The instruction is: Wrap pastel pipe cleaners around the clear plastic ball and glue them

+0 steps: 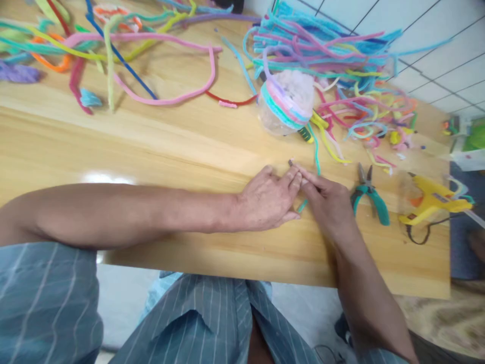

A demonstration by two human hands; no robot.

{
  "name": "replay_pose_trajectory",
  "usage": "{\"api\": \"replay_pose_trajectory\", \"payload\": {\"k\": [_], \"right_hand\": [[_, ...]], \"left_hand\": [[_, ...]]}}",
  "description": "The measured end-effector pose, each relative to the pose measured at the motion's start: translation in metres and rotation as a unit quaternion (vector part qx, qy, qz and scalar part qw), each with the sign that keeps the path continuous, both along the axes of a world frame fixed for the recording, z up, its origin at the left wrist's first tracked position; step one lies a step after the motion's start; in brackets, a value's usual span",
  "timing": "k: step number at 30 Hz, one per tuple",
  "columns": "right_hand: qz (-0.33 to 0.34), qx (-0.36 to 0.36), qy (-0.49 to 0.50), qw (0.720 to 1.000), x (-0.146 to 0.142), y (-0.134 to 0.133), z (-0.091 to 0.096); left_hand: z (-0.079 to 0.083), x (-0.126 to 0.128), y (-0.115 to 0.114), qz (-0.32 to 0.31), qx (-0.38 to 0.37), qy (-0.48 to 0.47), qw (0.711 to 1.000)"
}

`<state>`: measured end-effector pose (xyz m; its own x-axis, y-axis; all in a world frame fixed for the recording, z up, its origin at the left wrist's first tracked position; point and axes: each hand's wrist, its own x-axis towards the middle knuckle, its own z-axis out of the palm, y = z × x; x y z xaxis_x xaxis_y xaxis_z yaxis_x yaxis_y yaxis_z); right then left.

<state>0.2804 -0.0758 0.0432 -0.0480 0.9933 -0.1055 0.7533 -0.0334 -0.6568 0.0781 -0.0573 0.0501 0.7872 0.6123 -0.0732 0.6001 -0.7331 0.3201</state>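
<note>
My left hand (267,199) and my right hand (329,202) meet over the table, fingertips pressed together. A small dark tip (291,163) pokes out beyond the fingers; what it belongs to is hidden. A teal pipe cleaner (317,154) runs down to my right hand, and a teal piece shows again below, between the hands; whether it is gripped cannot be told. Just beyond them stands a clear rounded container (273,123) wrapped in teal, pink and lilac pipe cleaners, with whitish stuff in its top. Green-handled pliers (368,194) lie open to the right of my right hand.
A yellow glue gun (432,197) with a black cord lies near the table's right edge. Blue and pink pipe cleaners (303,40) are heaped at the back, with tangled offcuts (371,114) to the right. Long loose pipe cleaners (162,101) spread over the far left.
</note>
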Motion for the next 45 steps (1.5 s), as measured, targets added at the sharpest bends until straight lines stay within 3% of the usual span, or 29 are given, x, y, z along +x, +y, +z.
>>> {"api": "replay_pose_trajectory", "payload": {"k": [7,16,24,32,39,45], "right_hand": [[-0.029,0.029,-0.046,0.998,-0.005,0.001,-0.003],[0.013,0.013,-0.017,1.000,0.002,-0.002,0.000],[-0.036,0.024,-0.095,0.995,-0.011,-0.001,0.002],[0.037,0.010,-0.037,0.999,-0.002,0.000,0.005],[-0.013,-0.002,-0.086,0.996,-0.010,0.005,0.006],[0.001,0.037,-0.107,0.994,-0.004,-0.006,0.005]], "left_hand": [[-0.003,0.004,0.008,-0.011,-0.014,0.013,1.000],[-0.003,-0.003,-0.001,-0.015,-0.006,0.009,1.000],[-0.009,-0.002,0.007,-0.028,0.011,0.013,0.999],[-0.006,-0.005,-0.002,-0.008,0.017,0.004,1.000],[-0.008,-0.002,0.007,-0.018,0.024,0.013,0.999],[-0.008,-0.002,0.001,-0.025,0.024,0.009,0.999]]}}
